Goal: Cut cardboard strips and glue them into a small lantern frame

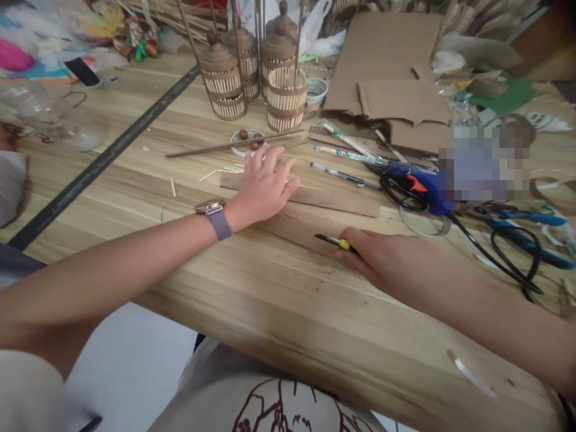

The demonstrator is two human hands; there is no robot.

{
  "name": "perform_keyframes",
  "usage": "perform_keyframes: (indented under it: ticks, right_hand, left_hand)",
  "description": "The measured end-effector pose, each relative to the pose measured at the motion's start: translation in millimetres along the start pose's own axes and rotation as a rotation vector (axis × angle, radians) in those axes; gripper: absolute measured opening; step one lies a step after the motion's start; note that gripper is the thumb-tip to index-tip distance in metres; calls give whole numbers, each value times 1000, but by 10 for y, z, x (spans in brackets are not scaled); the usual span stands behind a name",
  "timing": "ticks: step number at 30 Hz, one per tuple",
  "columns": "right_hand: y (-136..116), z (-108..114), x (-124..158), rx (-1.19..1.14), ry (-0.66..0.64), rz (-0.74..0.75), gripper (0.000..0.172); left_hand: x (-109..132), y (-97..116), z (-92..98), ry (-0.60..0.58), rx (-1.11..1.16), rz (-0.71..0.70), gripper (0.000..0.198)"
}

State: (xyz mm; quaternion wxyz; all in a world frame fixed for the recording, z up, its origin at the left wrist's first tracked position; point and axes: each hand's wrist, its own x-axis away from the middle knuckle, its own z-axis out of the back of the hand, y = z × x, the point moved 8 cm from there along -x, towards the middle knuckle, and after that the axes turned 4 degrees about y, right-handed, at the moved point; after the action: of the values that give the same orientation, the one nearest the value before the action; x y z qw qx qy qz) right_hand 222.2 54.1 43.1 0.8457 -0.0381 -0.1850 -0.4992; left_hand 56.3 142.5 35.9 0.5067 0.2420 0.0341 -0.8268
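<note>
My left hand (265, 183), fingers spread, lies over the left part of a long narrow cardboard strip (337, 200) on the wooden table. My right hand (373, 252) grips a utility knife (344, 243) with a yellow part near its blade, which points left. The blade tip is just below the strip, over the tabletop. Thin pale sticks (209, 175) lie beside my left fingers. Beyond them, a long brown stick (202, 148) crosses a roll of tape (233, 144) with small brown balls in it.
Several small stick-sided lantern shapes (288, 99) stand at the back. Torn cardboard (387, 66) lies behind to the right. Pens (344, 175), a blue glue gun (434, 186) with a black cord, and blue-handled pliers (535, 216) crowd the right. A dark ruler-like strip (112, 153) crosses the left.
</note>
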Motion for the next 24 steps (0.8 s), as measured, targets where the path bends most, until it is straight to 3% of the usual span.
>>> perform_keyframes:
  ticks: [3,7,24]
  right_hand:
    - [-243,69,-253,-10,-71,46,31]
    - [-363,96,-436,25,-111,73,32]
    - [-410,82,-479,92,-51,133,28]
  left_hand:
    - [18,23,-106,-58,-27,-12,51]
    - [80,64,-174,-91,-34,-44,53]
    - [84,124,-115,-55,-24,-60,49]
